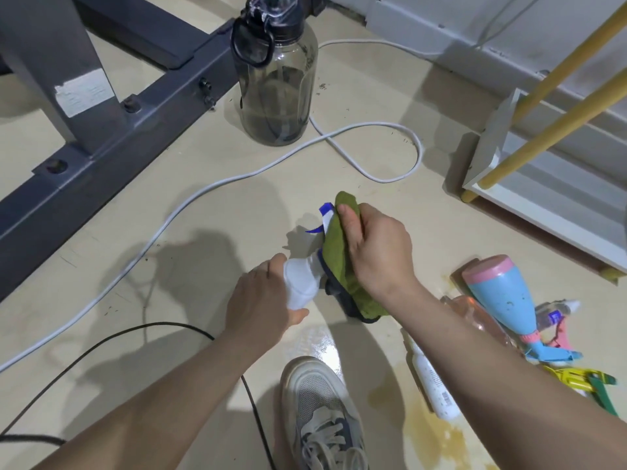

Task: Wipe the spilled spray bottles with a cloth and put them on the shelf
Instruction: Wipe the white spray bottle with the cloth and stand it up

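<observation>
Cream floor holds yellow puddle near spray bottles.

Beige floor, wet patches; dark metal frame left; white wall behind.

Floor: beige, w/ a yellowish wet puddle at lower right and a glossy wet patch just ahead of one grey-white sneaker at bottom centre. Large smoky transparent water jug w/ black cap stands upright at top centre, just beside a dark grey metal frame. White cable loops past the jug base; thin black cable runs across lower left.
</observation>
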